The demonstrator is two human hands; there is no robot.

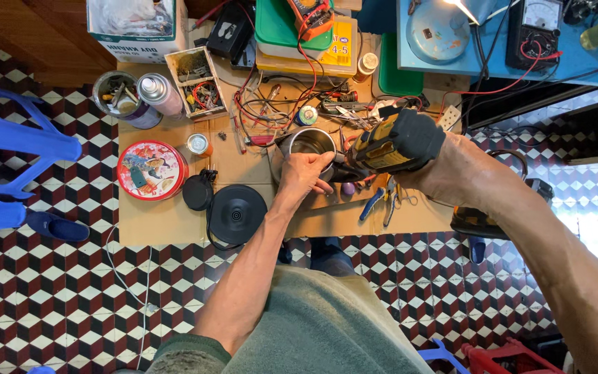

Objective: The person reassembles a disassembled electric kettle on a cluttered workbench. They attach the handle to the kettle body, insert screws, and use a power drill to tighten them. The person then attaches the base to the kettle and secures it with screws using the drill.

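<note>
My left hand (306, 172) grips the rim of an open stainless-steel kettle body (308, 143) that stands on a sheet of cardboard (167, 218) laid on the floor. My right hand (444, 166) holds a yellow and black cordless power tool (390, 144), its front end pointing at the right side of the kettle, close to my left fingers. The tip of the tool is hidden between hand and kettle. The kettle's black round base (235, 213) and a black lid (197, 192) lie to the left of my left forearm.
A red round tin (149, 170), a spray can (160, 94), a can of small parts (118, 93), a box of bits (196, 82), tangled wires (271, 104), blue-handled pliers (372, 204) and multimeters (533, 31) crowd the cardboard and a blue bench. A blue plastic chair (8, 149) stands left.
</note>
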